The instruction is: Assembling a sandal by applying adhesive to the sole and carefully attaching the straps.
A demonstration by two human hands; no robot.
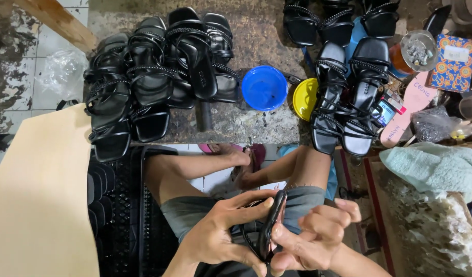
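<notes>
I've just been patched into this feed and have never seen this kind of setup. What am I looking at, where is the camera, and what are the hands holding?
There is no machine here: one camera worn on a person's head looks down at their own bare hands and knees. The left hand and right hand together grip a black sandal, held edge-on between them. Beyond the knees is a rough work surface. On it lie a pile of black strappy sandals at left, a blue bowl and a yellow lid in the middle, and more sandals at right. A tan board leans at the left edge.
</notes>
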